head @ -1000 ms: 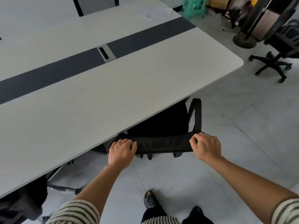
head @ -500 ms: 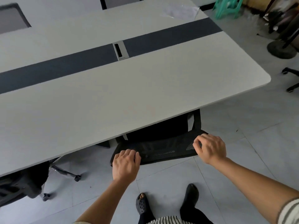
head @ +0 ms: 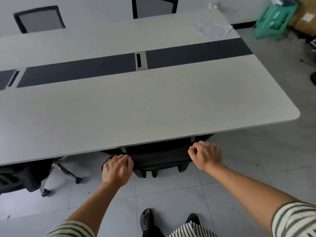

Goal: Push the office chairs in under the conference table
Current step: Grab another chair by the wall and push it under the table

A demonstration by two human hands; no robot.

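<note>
A black mesh office chair [head: 159,158] sits tucked under the near edge of the white conference table [head: 153,108]; only the top of its backrest and part of the seat show. My left hand [head: 117,168] is curled over the left end of the backrest's top. My right hand [head: 206,154] is curled at the right end, fingers bent at the edge of the backrest. The chair's base is hidden by the tabletop.
Another black chair [head: 18,178] with a chrome wheeled base [head: 63,171] sits under the table at the left. Two chair backs [head: 40,18] [head: 154,7] stand along the far side. A green stool [head: 273,19] and boxes are at the far right. My feet [head: 147,219] stand on grey tiles.
The chair has rolled farther under the table with both hands on its backrest. My view has lifted, showing more of the tabletop and the far chairs.
</note>
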